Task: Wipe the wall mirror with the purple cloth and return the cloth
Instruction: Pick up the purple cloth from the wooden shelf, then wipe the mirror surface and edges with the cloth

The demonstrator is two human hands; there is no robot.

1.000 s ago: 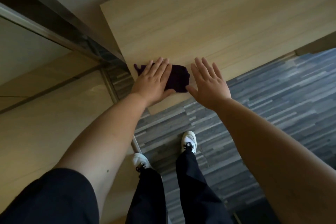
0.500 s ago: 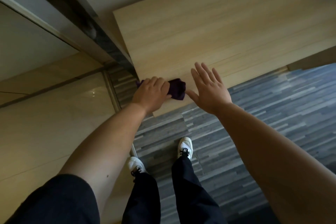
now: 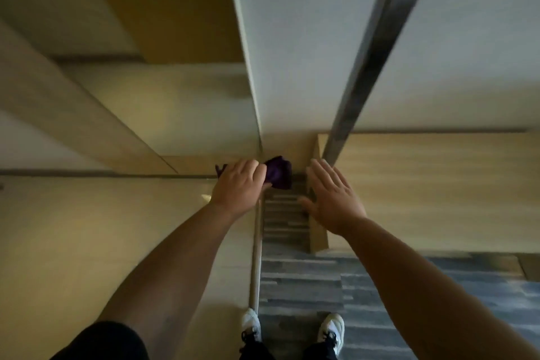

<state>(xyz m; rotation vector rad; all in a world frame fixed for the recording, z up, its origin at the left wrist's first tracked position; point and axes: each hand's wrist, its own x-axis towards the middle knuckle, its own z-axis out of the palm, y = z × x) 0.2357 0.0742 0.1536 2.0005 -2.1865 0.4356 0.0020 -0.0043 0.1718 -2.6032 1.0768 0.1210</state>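
Note:
My left hand (image 3: pixel 238 184) grips the bunched purple cloth (image 3: pixel 279 172), which is lifted off the wooden tabletop (image 3: pixel 423 184) and held in the air to the left of the table's corner. My right hand (image 3: pixel 333 196) hovers flat with straight fingers over the tabletop's left edge and holds nothing. I cannot make out a wall mirror in this blurred frame; a metal-framed panel (image 3: pixel 377 47) runs up the wall behind the table.
A white wall corner (image 3: pixel 251 67) stands straight ahead. Glossy beige tiles (image 3: pixel 87 242) cover the floor on the left, grey striped flooring (image 3: pixel 380 301) on the right, with a metal strip (image 3: pixel 255 257) between them. My white shoes (image 3: pixel 330 327) are at the bottom.
My left hand closed round the cloth and lifted it off the table, carrying it left. The view swung left and upward toward the wall. My right hand stayed flat over the table edge.

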